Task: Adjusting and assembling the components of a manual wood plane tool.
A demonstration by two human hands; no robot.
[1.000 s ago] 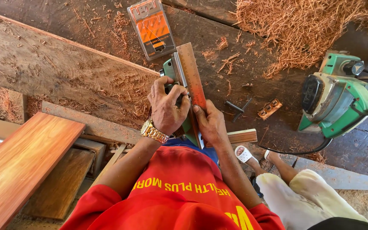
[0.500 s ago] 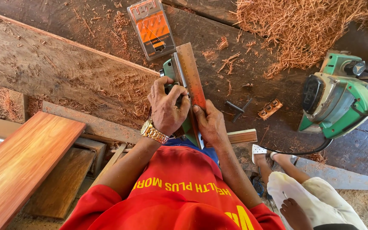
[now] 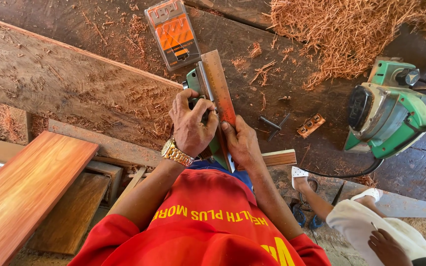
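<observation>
We hold one narrow strip of reddish-brown wood (image 3: 219, 88), long and flat, with fine ruled marks along its face; it runs away from us, tilted slightly left at its far end. Beneath it we list a green tool body (image 3: 193, 81) with a metal edge alongside the strip, mostly hidden by our hands. Both items lie on a dark, shaving-strewn workbench (image 3: 282, 64), just beside a broad weathered plank (image 3: 65, 93).
</observation>
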